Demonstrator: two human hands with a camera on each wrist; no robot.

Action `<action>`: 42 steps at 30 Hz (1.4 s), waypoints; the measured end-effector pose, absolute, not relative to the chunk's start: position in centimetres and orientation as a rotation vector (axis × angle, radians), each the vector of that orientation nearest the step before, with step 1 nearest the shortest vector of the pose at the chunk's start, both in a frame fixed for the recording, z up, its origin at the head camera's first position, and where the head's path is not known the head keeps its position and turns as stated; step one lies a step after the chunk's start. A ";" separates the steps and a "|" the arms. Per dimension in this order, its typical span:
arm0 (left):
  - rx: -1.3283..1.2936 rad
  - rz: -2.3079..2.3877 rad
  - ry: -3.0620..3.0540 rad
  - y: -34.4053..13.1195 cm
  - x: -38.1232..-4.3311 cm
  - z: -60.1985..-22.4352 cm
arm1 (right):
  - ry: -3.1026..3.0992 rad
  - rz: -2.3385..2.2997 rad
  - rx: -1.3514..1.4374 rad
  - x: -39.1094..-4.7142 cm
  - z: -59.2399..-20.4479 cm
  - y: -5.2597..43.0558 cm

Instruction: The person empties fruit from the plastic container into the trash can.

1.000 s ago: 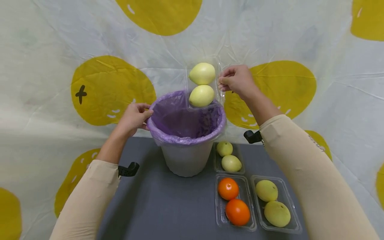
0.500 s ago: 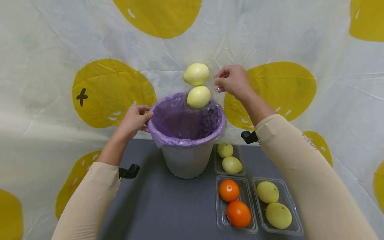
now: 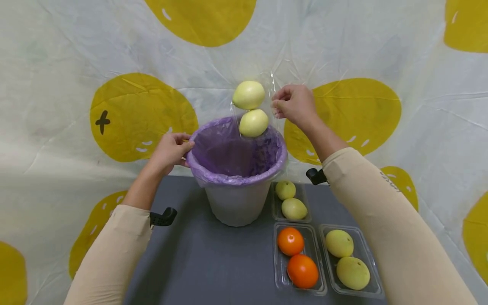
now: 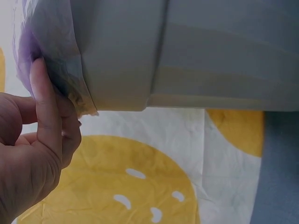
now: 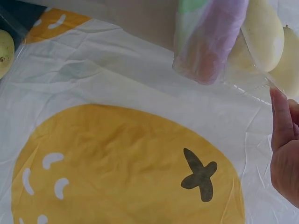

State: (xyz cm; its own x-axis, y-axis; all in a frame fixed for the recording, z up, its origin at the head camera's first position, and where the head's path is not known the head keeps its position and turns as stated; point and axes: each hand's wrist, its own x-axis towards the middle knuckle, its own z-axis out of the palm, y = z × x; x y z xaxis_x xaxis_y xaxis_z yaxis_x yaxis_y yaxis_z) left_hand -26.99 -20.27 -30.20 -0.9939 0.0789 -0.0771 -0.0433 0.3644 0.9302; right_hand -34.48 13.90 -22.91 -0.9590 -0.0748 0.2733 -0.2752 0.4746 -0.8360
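A pale trash bin (image 3: pixel 238 203) stands on the dark table, with a purple bag liner (image 3: pixel 225 178) folded over its rim. My left hand (image 3: pixel 170 151) grips the rim on its left side; the left wrist view shows the fingers (image 4: pixel 45 100) against the liner. Over the far right of the bin's mouth, my right hand (image 3: pixel 297 103) pinches the right edge of a clear plastic tray (image 3: pixel 272 87). The tray is tilted, facing the head camera. Two pale yellow melons sit in it, an upper melon (image 3: pixel 248 95) and a lower melon (image 3: pixel 253 123), touching each other.
Right of the bin, a tray (image 3: pixel 275 219) holds two pale melons. Nearer stand a tray (image 3: pixel 280 271) with two orange round fruits and a tray (image 3: pixel 364 234) with two yellow-green melons. A patterned cloth (image 3: pixel 213 63) hangs close behind the bin.
My right hand has shifted slightly left with the tray, and the tray's tilt has changed a little. My left hand stays at the bin's rim.
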 end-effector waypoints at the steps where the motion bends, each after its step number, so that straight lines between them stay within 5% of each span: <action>1: 0.036 1.715 2.500 -20.3 -27.0 -30.2 | -2.517 1.478 0.307 -34.5 -22.9 13.9; 42: -0.046 1.798 2.358 -20.1 -26.8 -30.2 | -2.422 1.358 0.356 -34.8 -23.1 12.6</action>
